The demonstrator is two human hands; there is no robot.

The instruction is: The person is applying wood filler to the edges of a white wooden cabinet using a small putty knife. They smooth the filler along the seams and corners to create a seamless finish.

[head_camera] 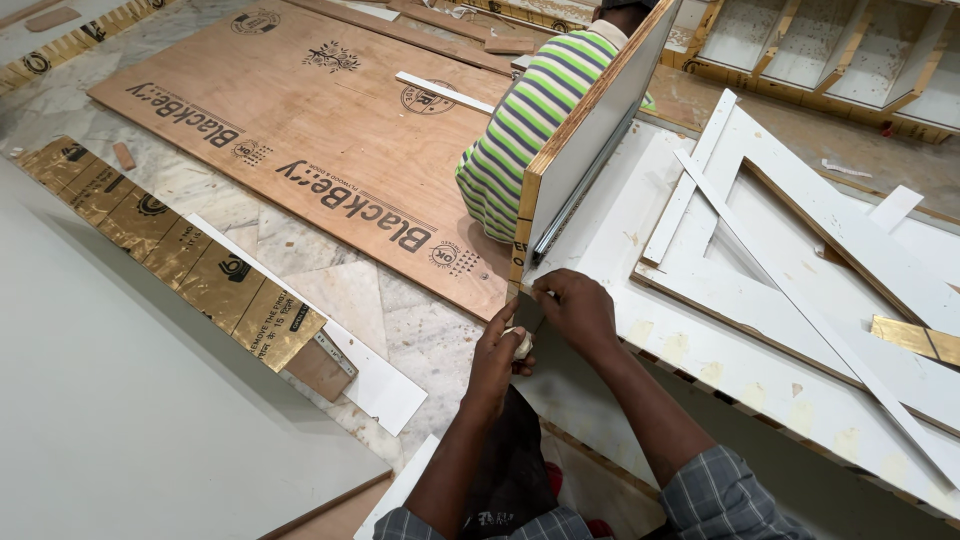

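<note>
Upright panel (590, 130): stands on edge on the white table (700, 350), running from centre toward 1 o'clock.
Left hand (497, 358): clenched round a small pale lump (521, 343), at 6 o'clock of the panel's near end.
Right hand (575, 310): fingers pinched at the panel's lower corner.
Done: panel stands upright with a metal slide rail (575, 205) along it.
Left: corner work, apparently unfinished.
Hidden: fingertip contact; seated co-worker (520, 130) is partly behind the panel.

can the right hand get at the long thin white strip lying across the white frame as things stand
Probably yes: the right hand rests at the upright white-faced plywood panel, and the long thin white strip lies uncovered on top of the white frame, with nothing between.
</note>
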